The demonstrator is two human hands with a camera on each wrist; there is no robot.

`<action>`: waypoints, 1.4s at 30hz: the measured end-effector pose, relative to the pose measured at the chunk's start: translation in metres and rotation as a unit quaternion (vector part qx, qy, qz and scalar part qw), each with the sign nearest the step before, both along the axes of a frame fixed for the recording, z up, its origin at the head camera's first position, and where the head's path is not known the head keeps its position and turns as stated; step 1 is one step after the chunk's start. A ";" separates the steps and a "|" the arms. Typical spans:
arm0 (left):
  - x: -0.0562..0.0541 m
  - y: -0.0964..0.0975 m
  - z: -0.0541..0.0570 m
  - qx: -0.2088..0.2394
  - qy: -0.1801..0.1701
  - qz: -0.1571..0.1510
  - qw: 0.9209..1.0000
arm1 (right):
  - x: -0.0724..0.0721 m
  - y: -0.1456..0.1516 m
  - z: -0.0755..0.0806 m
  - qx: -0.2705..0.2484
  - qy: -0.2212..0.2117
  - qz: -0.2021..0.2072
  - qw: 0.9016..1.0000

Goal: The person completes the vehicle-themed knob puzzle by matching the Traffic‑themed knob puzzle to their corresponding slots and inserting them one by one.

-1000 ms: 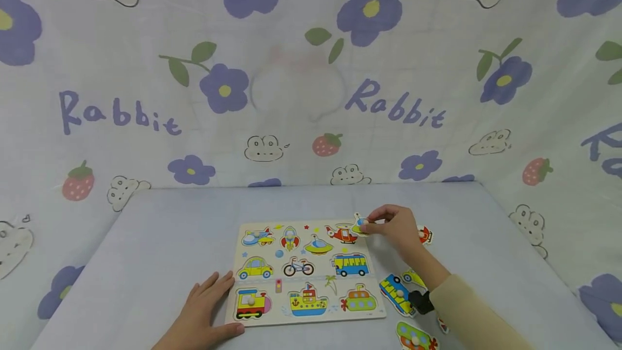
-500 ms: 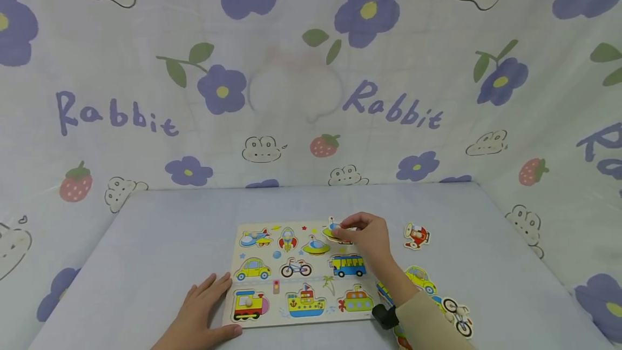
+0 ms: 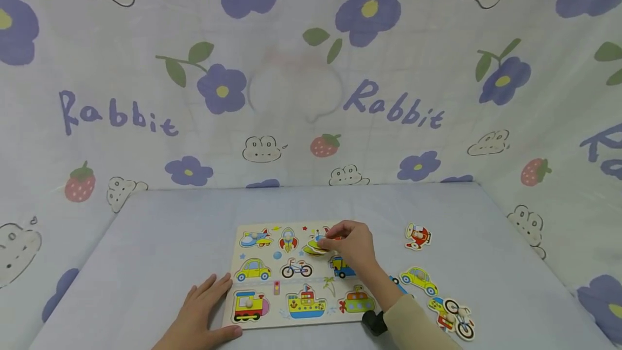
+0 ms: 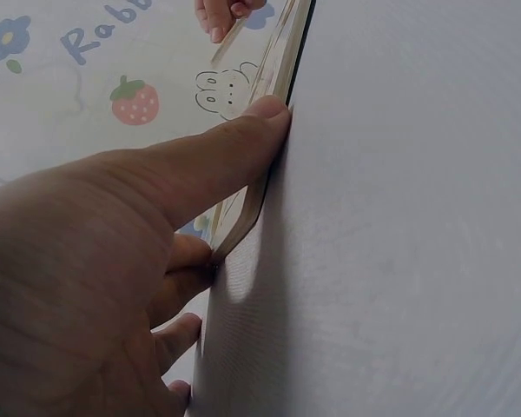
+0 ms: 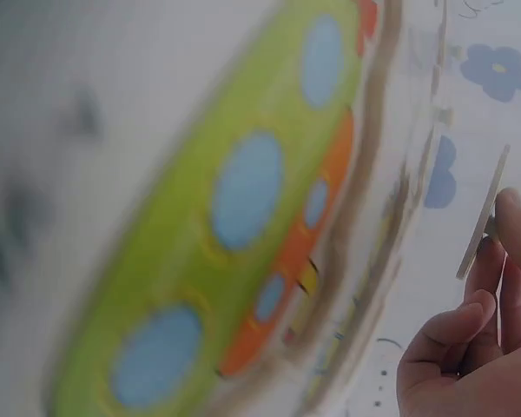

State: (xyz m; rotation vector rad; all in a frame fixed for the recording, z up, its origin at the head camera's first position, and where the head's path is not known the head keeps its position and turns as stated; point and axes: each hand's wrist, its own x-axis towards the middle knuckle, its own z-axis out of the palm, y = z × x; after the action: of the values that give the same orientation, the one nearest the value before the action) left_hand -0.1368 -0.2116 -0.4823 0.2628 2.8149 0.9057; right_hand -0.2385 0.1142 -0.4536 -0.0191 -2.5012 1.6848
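My right hand (image 3: pixel 353 244) pinches a flying saucer puzzle piece (image 3: pixel 316 243) between thumb and fingers. The piece overlaps the printed saucer on the wooden puzzle board (image 3: pixel 318 281). From the right wrist, this piece (image 5: pixel 486 221) appears edge-on, with the fingertips at its knob side. My left hand (image 3: pixel 199 307) lies along the board's left side, fingers extended. In the left wrist view, the left thumb (image 4: pixel 226 143) touches the board's edge near its corner. Plane (image 3: pixel 256 238), rocket (image 3: pixel 288 239) and train (image 3: pixel 249 305) pieces with knobs sit in their places.
Right of the board lie a red helicopter piece (image 3: pixel 418 236), a yellow car piece (image 3: pixel 419 281) and a bicycle piece (image 3: pixel 461 320) overlapping another piece. A blue piece (image 3: pixel 397 285) is mostly hidden behind the right forearm. A patterned curtain (image 3: pixel 296 123) hangs behind the table.
My right hand has carried the saucer piece left and nearer, from the board's top right corner past the helicopter picture to the saucer picture. My left hand keeps its place.
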 end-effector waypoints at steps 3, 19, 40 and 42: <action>0.000 0.000 0.000 -0.002 0.003 -0.001 1.000 | -0.002 -0.001 0.004 0.012 -0.001 0.003 1.000; 0.000 0.001 0.001 -0.009 0.003 0.001 1.000 | -0.009 -0.013 0.014 0.065 -0.071 0.003 0.995; -0.001 0.002 -0.001 -0.010 0.002 0.001 1.000 | -0.013 -0.012 -0.004 0.004 -0.096 -0.028 0.995; -0.001 0.002 -0.001 -0.012 0.002 0.001 1.000 | -0.013 -0.012 -0.004 -0.008 -0.101 -0.029 0.994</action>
State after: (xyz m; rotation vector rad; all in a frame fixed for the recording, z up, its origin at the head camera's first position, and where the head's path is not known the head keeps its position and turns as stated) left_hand -0.1380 -0.2096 -0.4832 0.2578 2.8278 0.8725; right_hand -0.2519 0.1018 -0.4573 -0.2752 -2.5990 1.7608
